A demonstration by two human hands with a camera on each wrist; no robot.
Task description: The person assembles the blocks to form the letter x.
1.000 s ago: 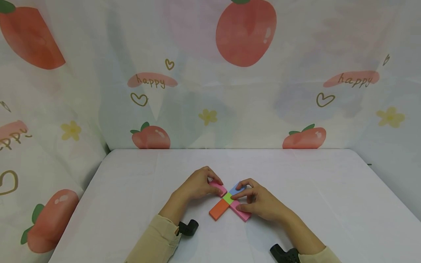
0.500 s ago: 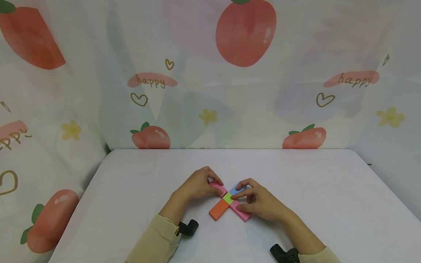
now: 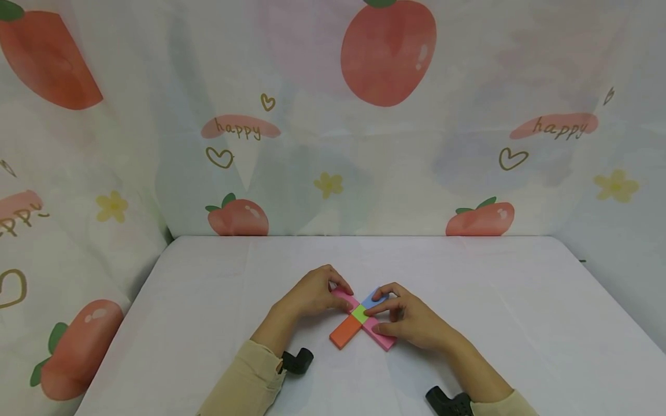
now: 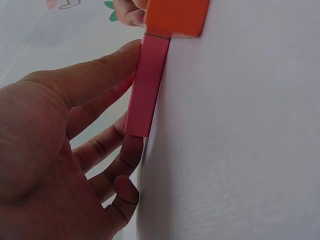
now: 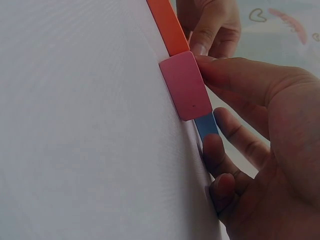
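Several flat coloured blocks lie in an X on the white table, around a small green block (image 3: 359, 314). My left hand (image 3: 313, 292) pinches the upper-left pink block (image 4: 146, 85) between thumb and fingers, its inner end at the green one. Lower left lies an orange block (image 3: 346, 332), and upper right a blue block (image 3: 370, 301), partly under my right hand's fingers. My right hand (image 3: 413, 320) spreads over the right side: thumb on the lower-right pink block (image 5: 186, 86), one finger at the green block, another on the blue one.
A white cloth covers the tabletop (image 3: 218, 277). Behind it hangs a printed curtain (image 3: 395, 173) with fruit and flower shapes. Black wrist cameras sit on both forearms, the left camera (image 3: 298, 361) close to the orange block.
Almost nothing moves. The upper-left pink block sits very slightly closer against the green block, and the whole view shifts by a hair; both hands keep their places.
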